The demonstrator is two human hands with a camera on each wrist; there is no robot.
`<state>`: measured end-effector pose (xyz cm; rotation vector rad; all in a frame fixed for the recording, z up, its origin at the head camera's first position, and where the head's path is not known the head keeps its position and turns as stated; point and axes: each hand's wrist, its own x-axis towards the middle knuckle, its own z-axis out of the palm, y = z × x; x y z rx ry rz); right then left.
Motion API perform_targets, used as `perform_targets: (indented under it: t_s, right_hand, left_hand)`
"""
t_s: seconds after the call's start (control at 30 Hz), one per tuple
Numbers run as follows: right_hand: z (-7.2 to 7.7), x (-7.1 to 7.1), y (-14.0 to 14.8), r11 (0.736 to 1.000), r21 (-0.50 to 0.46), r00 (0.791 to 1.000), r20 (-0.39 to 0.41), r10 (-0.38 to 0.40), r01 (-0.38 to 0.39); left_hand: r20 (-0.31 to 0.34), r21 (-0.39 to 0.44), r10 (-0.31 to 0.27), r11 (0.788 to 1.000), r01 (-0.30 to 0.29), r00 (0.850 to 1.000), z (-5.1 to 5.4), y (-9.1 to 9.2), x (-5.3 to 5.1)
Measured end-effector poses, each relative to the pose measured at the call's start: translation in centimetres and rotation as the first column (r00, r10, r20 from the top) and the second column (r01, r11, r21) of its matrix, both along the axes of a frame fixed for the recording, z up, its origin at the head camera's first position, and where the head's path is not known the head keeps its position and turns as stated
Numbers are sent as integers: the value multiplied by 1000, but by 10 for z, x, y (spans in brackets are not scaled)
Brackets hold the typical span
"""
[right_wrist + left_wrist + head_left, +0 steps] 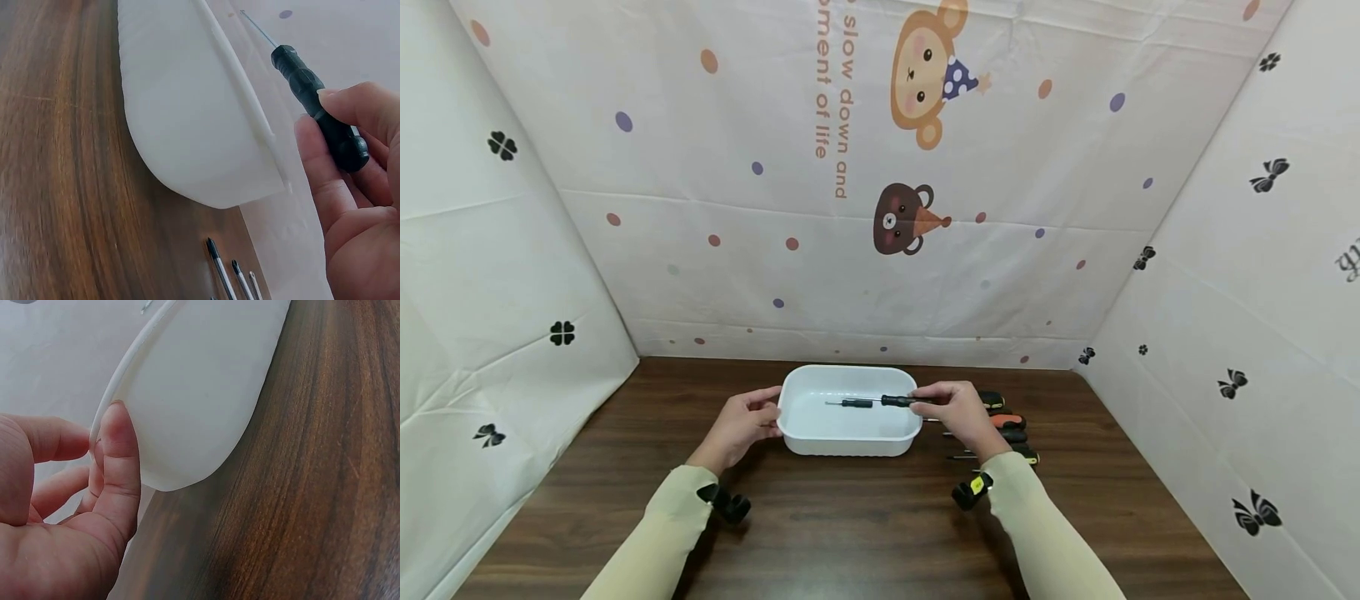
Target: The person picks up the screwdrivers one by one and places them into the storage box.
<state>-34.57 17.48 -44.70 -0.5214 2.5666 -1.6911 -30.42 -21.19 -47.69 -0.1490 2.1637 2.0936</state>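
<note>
A white plastic tub (850, 447) stands on the table, its long side towards me. At its left end my left hand (739, 425) pinches the rim; the left wrist view shows fingers on both sides of the tub wall (200, 387). My right hand (957, 408) holds a small black screwdriver (895, 401) by its handle above the tub's right end. In the right wrist view that screwdriver's handle (319, 106) lies between thumb and fingers, with the thin shaft pointing away. Inside the tub lies another small dark screwdriver (857, 403).
Several screwdrivers lie to the tub's right, partly hidden by my right hand, one with an orange handle (1007, 421). Their metal tips (215, 253) show below the tub in the right wrist view. Printed white cloth (820, 275) walls the brown wooden table (842, 525).
</note>
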Motion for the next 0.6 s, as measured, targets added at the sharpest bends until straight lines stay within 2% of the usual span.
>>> perform_targets:
  t_s: [0.3, 0.6]
  right_hand:
    - [0, -6, -16, 1000, 30, 1000, -7, 3, -3]
    - [3, -12, -31, 994, 101, 1000, -7, 29, -28]
  left_hand:
    - [-4, -6, -4, 1000, 4, 1000, 1, 0, 1]
    - [4, -12, 4, 1000, -4, 1000, -1, -1, -2]
